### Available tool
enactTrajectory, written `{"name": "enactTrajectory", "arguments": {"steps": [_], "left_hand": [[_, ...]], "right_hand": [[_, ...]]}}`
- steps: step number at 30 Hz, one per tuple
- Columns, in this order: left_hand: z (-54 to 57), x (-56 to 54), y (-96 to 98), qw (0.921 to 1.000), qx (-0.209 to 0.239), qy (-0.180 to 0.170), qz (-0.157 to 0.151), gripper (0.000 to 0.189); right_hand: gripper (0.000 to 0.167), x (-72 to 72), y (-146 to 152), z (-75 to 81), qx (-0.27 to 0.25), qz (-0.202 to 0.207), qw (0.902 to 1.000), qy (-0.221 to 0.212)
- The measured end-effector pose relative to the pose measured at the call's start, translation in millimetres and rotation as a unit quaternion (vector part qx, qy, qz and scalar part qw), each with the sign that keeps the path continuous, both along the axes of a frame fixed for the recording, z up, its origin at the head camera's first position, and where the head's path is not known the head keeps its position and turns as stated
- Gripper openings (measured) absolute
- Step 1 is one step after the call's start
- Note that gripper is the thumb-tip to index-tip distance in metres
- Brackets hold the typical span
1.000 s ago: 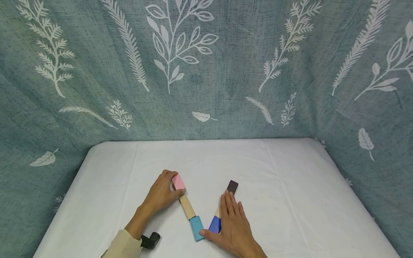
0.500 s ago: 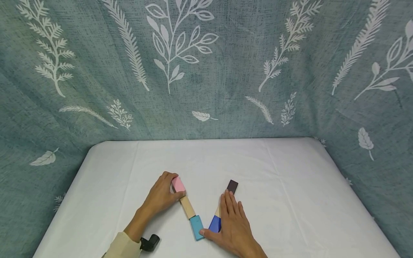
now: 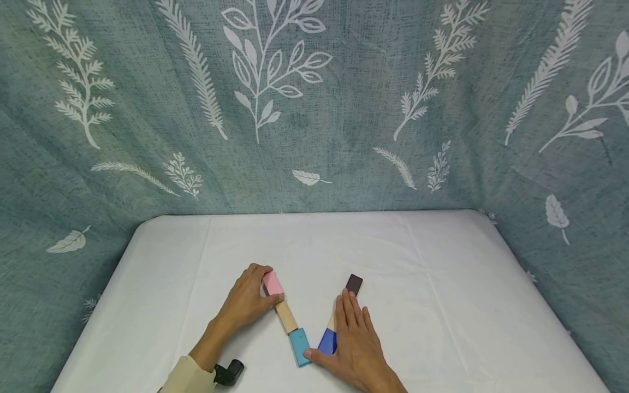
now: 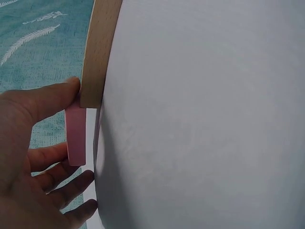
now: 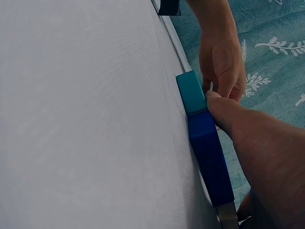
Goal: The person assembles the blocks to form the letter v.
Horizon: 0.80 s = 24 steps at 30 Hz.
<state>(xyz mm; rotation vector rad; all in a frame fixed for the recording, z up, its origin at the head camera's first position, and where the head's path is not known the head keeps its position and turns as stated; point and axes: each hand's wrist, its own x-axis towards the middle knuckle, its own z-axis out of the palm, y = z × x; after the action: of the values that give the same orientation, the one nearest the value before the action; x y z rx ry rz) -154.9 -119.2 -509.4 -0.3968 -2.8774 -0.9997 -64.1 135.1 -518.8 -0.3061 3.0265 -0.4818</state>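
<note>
My left hand (image 3: 248,297) pinches a pink block (image 3: 273,283) between thumb and fingers, at the far end of a row. A plain wooden block (image 3: 286,317) and a teal block (image 3: 298,346) continue that row towards me. In the left wrist view, the pink block (image 4: 76,136) sits against the end of the wooden block (image 4: 100,52). My right hand (image 3: 357,344) lies with straight fingers along a second row, its thumb on the teal block. This row has a blue block (image 3: 327,341), a mostly covered wooden block (image 3: 331,322) and a dark brown block (image 3: 354,284). Together both rows form a V.
A white cloth covers the table (image 3: 442,262). Behind and beside it hangs a green-blue curtain (image 3: 344,109) with white leaf prints. A black wrist device (image 3: 229,373) sits at my left wrist below the beige sleeve (image 3: 189,376).
My left hand and the pink block have shifted slightly towards me and a little to the right, along the wooden block's line. The right hand has stayed still.
</note>
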Motion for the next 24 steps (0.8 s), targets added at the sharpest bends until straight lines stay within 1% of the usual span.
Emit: {"name": "enactTrajectory", "arguments": {"steps": [6,24], "left_hand": [[0.0,-0.5,0.1,1.0,-0.007,0.005,-0.001,0.063],[-1.7,-0.2,0.2,0.9997,-0.022,0.005,0.002,0.065]], "right_hand": [[0.132,0.2,-0.2,-0.3,-0.002,0.001,1.0,0.0],[0.132,-0.3,0.2,-0.7,-0.001,0.001,1.0,0.0]]}}
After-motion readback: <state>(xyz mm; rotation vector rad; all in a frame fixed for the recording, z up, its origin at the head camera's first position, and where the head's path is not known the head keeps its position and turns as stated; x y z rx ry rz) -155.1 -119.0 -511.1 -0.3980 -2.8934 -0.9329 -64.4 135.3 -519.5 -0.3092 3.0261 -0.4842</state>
